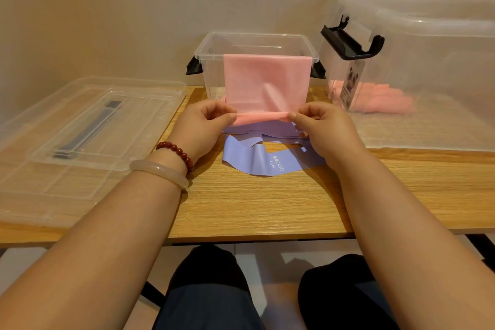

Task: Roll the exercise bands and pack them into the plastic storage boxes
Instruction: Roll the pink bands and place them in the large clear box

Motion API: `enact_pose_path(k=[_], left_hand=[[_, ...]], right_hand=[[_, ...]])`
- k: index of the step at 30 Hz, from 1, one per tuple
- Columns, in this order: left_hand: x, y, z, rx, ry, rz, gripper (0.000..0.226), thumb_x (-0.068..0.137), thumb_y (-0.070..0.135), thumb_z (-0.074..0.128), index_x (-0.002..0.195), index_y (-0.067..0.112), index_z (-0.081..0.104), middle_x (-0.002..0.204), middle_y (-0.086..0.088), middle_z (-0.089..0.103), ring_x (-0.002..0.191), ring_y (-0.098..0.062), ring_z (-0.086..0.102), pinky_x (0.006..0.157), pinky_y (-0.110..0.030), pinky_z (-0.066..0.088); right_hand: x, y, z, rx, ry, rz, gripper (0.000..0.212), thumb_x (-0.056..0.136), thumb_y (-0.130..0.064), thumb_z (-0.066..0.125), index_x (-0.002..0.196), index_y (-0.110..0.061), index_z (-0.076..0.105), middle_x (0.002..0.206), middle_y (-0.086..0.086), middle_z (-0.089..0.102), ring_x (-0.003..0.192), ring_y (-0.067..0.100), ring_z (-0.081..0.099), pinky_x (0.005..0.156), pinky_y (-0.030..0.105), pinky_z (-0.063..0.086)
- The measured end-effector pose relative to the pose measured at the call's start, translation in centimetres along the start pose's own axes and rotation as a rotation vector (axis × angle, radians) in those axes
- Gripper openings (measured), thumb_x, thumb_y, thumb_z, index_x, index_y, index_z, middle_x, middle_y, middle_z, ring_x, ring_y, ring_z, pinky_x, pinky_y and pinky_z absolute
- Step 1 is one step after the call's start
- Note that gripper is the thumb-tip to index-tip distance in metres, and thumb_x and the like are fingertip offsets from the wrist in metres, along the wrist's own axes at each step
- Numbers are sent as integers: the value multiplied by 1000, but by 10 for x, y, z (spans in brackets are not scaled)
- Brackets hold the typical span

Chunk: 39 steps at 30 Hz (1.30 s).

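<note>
- Two pinches hold the work: your left hand [203, 120] and right hand [318, 123] each nip one end of the thin roll at the near edge of the pink band [267, 80], just above the tabletop [254, 209].
- The band's far end hangs over the rim of the small box [211, 45]. Pull hard and, I judge, the light box tips or slides toward you.
- The purple band [257, 161] lies right under the roll, so it could get wound in.
- Uneven pinches would likely cone the roll.
- You cannot tell how much band lies inside the box. The pink rolls [383, 99] in the large box [428, 24] blur behind its wall.
</note>
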<state>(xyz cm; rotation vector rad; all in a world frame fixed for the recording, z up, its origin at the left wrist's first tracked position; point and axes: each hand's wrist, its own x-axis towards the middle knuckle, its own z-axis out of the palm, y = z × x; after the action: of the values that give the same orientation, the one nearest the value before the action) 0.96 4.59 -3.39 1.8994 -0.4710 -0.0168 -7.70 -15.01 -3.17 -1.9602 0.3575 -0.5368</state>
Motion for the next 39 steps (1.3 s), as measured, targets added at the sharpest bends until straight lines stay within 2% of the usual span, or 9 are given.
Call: enact_pose_path(k=[2,4,9,14,18,25,30,35,39], left_hand=[[0,0,0,-27,-1,5,6,90,19,65,89,24,65,75,5,57,59,-5,50,54,-17,41],[0,1,0,-59,-8,-10,10,91,17,64,84,24,65,75,4,59,65,-9,52,59,-22,45],[-3,4,-3,-127,-30,-71,7,87,14,69,83,19,72,74,2,65,60,-5,57,55,-17,49],[-2,3,-7,-81,-96,-75,13,81,13,75,88,23,72,84,1,70,65,-7,60,64,-25,51],[-4,5,-2,-36,-24,-52,5,87,20,69,84,23,71,74,7,65,65,-7,56,61,-20,51],[-1,4,-1,-205,-12,-177,17,92,12,62,77,17,69,79,-5,64,73,-17,58,71,-29,52],[-4,9,-1,-293,-12,-190,18,94,6,56,80,9,66,73,-9,63,58,-14,57,54,-16,52],[-2,4,0,-261,6,-146,12,90,4,62,92,15,66,74,-6,65,59,-11,61,64,-23,57],[-3,6,0,-251,4,-130,14,90,4,62,86,16,68,74,-5,66,59,-11,62,68,-27,58]], right_hand=[[1,1,0,29,12,-23,6,90,-15,67,85,-17,67,75,3,64,63,11,59,57,28,52],[3,2,0,76,25,-16,15,90,-12,67,81,-23,63,74,1,64,61,9,59,55,27,50],[2,4,-4,36,13,-26,13,91,-18,66,80,-13,68,64,2,61,53,8,53,57,32,48],[2,5,-6,22,-15,-28,9,81,-21,78,82,-19,70,76,-4,62,71,11,57,69,29,53],[0,2,-5,5,-6,-40,8,89,-21,70,82,-17,70,69,-4,59,65,10,53,61,22,47],[0,0,-4,56,29,11,12,90,-25,68,82,-17,70,77,0,64,75,15,60,71,34,55],[2,1,-2,140,58,71,17,88,-26,71,84,-10,72,82,2,65,76,13,61,69,25,57],[1,2,1,212,45,127,12,88,-15,71,80,-8,66,64,-1,68,67,17,68,76,51,58],[-1,-4,0,295,56,126,15,91,-8,66,83,-17,57,74,4,63,54,12,64,51,33,57]])
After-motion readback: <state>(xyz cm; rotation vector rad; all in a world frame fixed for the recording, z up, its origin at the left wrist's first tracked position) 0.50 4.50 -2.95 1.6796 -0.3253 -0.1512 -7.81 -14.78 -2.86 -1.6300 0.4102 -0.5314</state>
